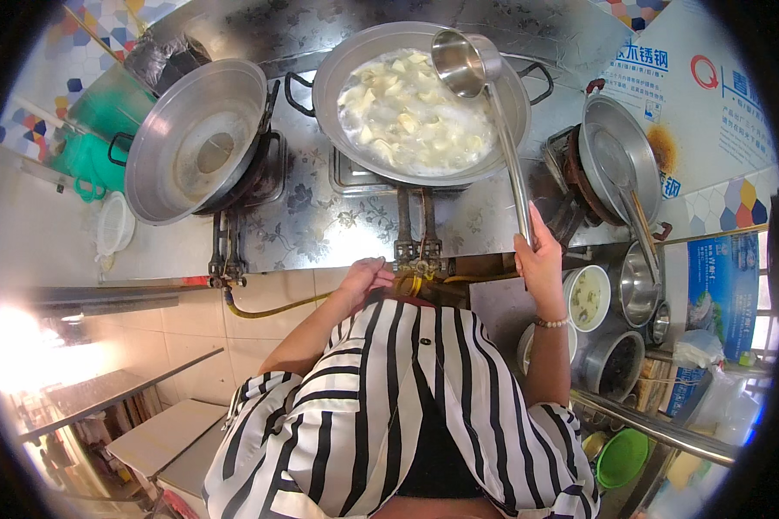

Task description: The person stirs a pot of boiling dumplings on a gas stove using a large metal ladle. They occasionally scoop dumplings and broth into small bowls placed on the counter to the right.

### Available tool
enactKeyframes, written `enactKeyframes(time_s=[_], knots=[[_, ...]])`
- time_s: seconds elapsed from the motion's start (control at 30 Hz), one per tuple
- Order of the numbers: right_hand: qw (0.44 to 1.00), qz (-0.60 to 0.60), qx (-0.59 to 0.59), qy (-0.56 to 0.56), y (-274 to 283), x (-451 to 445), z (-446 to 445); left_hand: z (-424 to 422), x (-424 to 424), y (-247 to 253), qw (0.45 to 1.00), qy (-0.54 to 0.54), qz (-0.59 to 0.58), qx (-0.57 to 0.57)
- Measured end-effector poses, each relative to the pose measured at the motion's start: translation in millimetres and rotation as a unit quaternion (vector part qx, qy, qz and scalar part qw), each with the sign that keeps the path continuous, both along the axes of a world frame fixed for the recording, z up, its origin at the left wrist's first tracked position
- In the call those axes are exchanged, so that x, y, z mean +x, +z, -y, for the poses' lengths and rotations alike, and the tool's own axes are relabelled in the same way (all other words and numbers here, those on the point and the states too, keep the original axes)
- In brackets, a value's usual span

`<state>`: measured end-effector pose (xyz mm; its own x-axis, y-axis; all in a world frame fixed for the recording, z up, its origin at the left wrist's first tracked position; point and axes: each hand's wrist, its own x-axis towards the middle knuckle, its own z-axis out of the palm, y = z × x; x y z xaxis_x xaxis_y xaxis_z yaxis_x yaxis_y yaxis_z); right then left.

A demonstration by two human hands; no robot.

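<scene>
My right hand point(540, 259) grips the long handle of a steel ladle point(462, 65). The ladle's bowl is over the right rim of a large two-handled metal pan point(516, 123); it looks free of dumplings. In that pan, many pale dumplings point(409, 123) float in whitish, foamy water. My left hand point(367, 277) is near the striped shirt's hem, just in front of the stove's edge, fingers loosely bent. Nothing is seen in it, though its palm side is partly hidden.
A large pan point(162, 162) with a little liquid stands at left, a smaller wok point(594, 136) with a ladle at right. Gas valves point(422, 259) and a yellow hose point(279, 311) run along the stove's front. Lower right are a white bucket point(587, 298) and steel pots point(637, 305).
</scene>
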<state>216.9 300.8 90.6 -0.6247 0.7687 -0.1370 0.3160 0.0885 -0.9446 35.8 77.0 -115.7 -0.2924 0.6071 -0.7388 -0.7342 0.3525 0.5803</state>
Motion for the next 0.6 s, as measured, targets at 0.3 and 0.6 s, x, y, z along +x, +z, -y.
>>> enactKeyframes(time_s=[0.3,0.6], knots=[[1.000,0.016,0.005,0.014,9.7,-6.2,-0.6,8.6,-0.2,3.4,1.000,0.024,0.012,-0.009],[0.990,0.108,0.085,0.042,28.0,-8.3,-4.1,11.0,1.7,11.1,0.998,0.050,0.022,-0.022]])
